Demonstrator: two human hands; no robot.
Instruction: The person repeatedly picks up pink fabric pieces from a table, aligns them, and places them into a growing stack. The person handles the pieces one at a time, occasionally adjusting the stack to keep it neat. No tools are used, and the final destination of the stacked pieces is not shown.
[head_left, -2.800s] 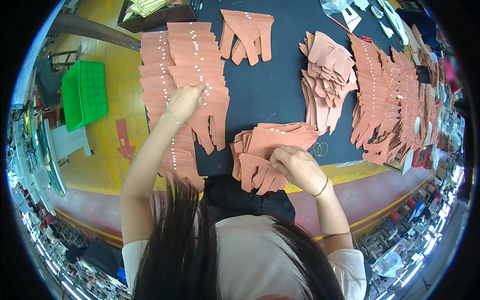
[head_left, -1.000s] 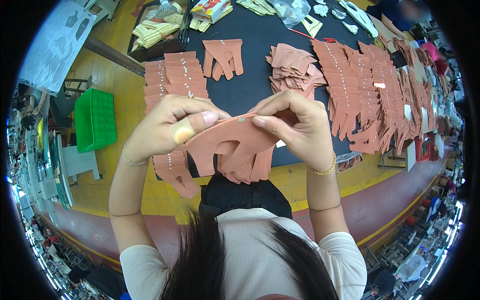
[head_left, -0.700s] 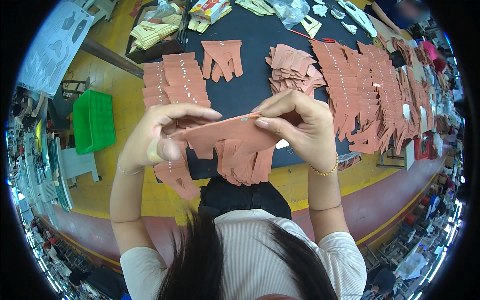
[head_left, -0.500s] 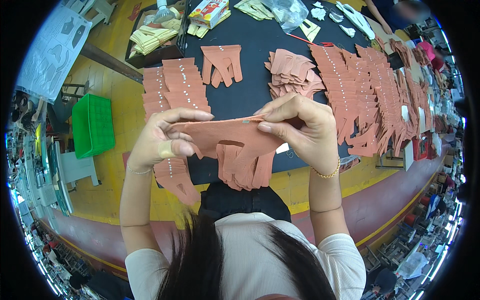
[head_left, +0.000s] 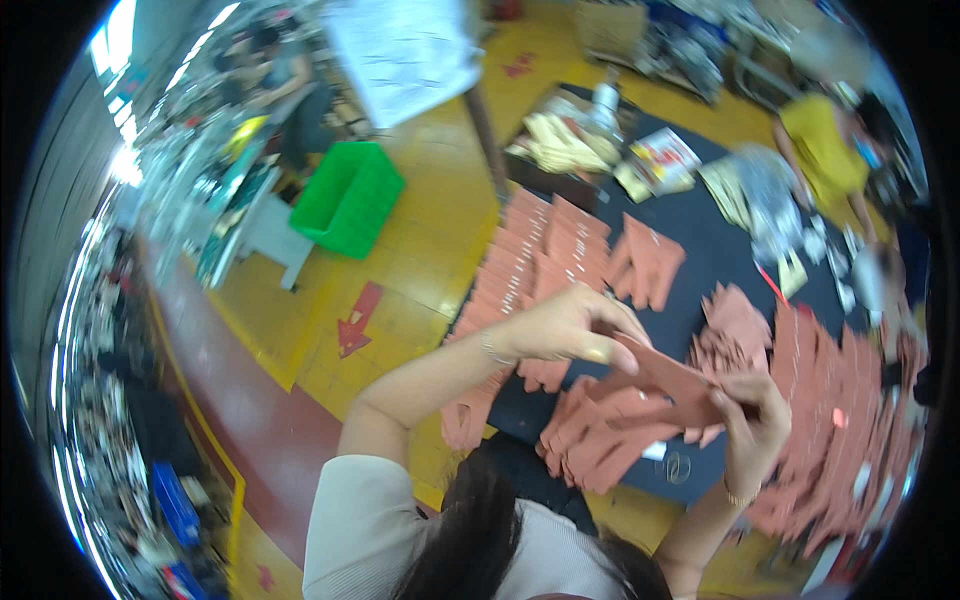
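A salmon-coloured cut piece of leather-like sheet (head_left: 672, 385) is stretched between my two hands, above the table. My left hand (head_left: 580, 328) pinches its upper left end between thumb and fingers. At its other end, my right hand (head_left: 755, 408) grips the edge, thumb toward me. Directly below lies a fanned pile of similar strap-shaped pieces (head_left: 590, 440), partly hidden by the held one. Overlapping rows of pieces with small white marks (head_left: 515, 262) lie by my left arm. A smaller bunch (head_left: 645, 262) and a heaped stack (head_left: 735, 328) lie beyond my hands.
More overlapping rows (head_left: 825, 410) cover the dark table's right side. Far off stand a box of pale yellow pieces (head_left: 560, 145), a printed carton (head_left: 660, 160) and a clear plastic bag (head_left: 770, 205). A green crate (head_left: 350, 200) is on the floor leftward; a person in yellow (head_left: 825, 150) is across the table.
The view has swung left and tilted, so table and hands now appear farther right. Both hands still hold the piece, which now slants down to the right.
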